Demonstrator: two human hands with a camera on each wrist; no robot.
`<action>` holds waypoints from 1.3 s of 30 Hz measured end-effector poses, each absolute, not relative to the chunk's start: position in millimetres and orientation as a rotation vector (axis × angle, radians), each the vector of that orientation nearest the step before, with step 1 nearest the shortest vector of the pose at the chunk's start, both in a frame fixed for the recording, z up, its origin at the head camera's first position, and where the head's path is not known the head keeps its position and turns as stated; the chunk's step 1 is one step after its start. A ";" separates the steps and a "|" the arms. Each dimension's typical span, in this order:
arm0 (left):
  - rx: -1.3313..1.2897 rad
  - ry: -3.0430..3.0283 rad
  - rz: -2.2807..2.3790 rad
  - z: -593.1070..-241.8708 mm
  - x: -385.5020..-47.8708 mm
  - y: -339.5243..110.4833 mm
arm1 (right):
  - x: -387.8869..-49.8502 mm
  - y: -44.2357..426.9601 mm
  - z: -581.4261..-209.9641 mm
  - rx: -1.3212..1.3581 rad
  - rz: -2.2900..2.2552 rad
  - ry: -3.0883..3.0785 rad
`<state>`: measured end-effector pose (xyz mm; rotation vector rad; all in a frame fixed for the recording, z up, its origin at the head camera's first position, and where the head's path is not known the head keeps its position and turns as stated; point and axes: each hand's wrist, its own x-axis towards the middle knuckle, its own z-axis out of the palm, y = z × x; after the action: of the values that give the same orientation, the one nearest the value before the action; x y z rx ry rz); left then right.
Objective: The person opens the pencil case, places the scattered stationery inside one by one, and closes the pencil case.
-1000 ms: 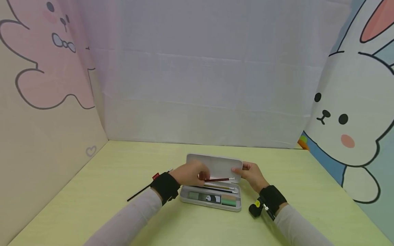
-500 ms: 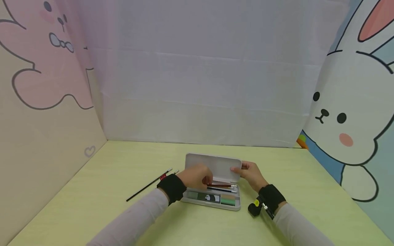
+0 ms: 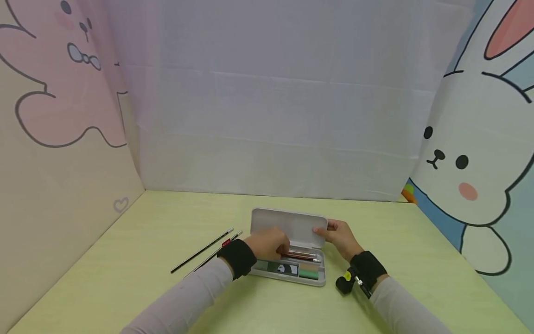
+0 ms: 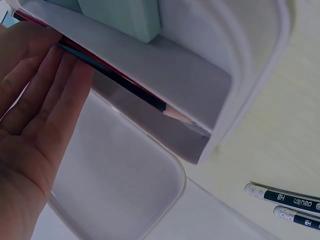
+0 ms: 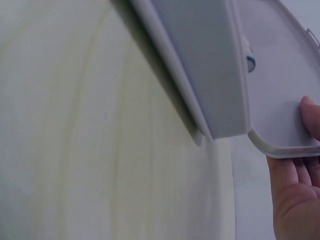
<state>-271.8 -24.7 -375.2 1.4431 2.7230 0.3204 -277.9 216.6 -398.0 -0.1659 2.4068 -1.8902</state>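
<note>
A pale pencil case (image 3: 288, 279) lies on the table with its lid (image 3: 298, 227) raised. My left hand (image 3: 267, 242) reaches into the rear compartment, thumb and fingers pinching a red pencil (image 4: 30, 19). Right against it, touching the fingers, lies a dark pencil (image 4: 125, 82), its sharpened tip towards the compartment's end. Several pencil ends show to the right of the hand in the head view. My right hand (image 3: 343, 238) grips the lid's right edge, thumb on the inner face and fingers behind. The left hand hides the compartment's left part.
Two dark pencils with white ends, one (image 3: 200, 252) behind the other (image 3: 212, 254), lie slantwise on the table left of the case. The front compartment holds a panda-printed block (image 3: 288, 269) and a green piece (image 3: 308, 274). A white curtain (image 3: 267, 116) stands behind.
My left hand has lowered the red pencil into the rear compartment and shifted slightly right. More of the second loose pencil has come into view. The right hand keeps its hold on the lid.
</note>
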 end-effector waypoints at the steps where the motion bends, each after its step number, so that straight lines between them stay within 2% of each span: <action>1: 1.441 2.720 0.325 -375.3 -271.6 -24.3 | -277.9 216.5 -398.2 -0.167 -1.889 2.408; 13: 1.468 2.812 0.319 -375.0 -271.4 -26.0 | -277.7 215.3 -396.5 -0.169 -1.899 2.403; 18: 1.367 2.826 0.403 -370.0 -268.2 -34.5 | -277.9 216.3 -395.9 -0.164 -1.900 2.394; 24: 1.188 2.854 0.494 -362.4 -262.1 -58.3 | -277.2 216.5 -394.9 -0.168 -1.887 2.402; 33: 1.189 2.912 0.643 -364.4 -264.7 -110.1 | -276.5 215.9 -394.7 -0.175 -1.898 2.391; 39: 0.992 2.937 0.689 -363.0 -259.6 -139.9 | -276.4 216.3 -394.9 -0.180 -1.903 2.382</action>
<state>-259.6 -139.9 -363.0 0.9920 2.9369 0.6888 -276.4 216.3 -394.9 -0.1795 2.3823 -1.9033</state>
